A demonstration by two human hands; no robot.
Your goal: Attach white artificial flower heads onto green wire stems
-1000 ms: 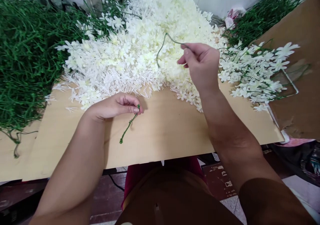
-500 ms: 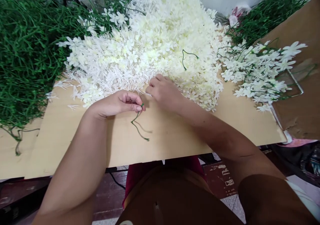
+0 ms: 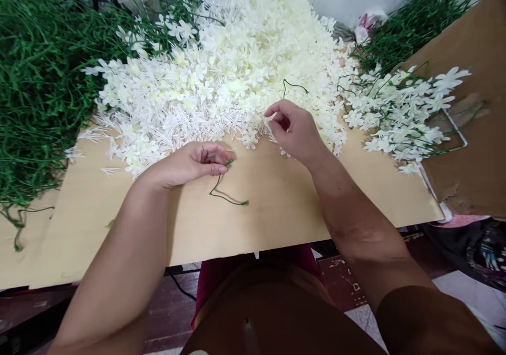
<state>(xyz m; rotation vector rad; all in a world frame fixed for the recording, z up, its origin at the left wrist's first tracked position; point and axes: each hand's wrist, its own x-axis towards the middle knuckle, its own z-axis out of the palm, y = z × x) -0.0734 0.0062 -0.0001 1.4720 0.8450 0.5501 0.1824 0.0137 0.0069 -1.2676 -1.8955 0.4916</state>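
Note:
My left hand point(image 3: 190, 164) rests on the pale wooden board point(image 3: 276, 207) and pinches the top end of a thin green stem point(image 3: 225, 194), which curls down and to the right on the board. My right hand point(image 3: 294, 131) hovers at the near edge of the big pile of white plastic flowers point(image 3: 237, 65), fingers curled together in a pinch; what they hold I cannot make out. A loose bent green stem point(image 3: 291, 86) lies on the pile just beyond that hand.
Heaps of green stems lie at the left point(image 3: 39, 81) and the far right point(image 3: 415, 23). Finished sprigs of white flowers on green stems point(image 3: 403, 107) lie at the right, beside a brown cardboard sheet point(image 3: 470, 107). The board's near edge overhangs my lap.
My right hand let go of the bent green stem on the pile, dipped to the pile's edge near my left hand, then lifted slightly to the right. The stem in my left hand swung rightward.

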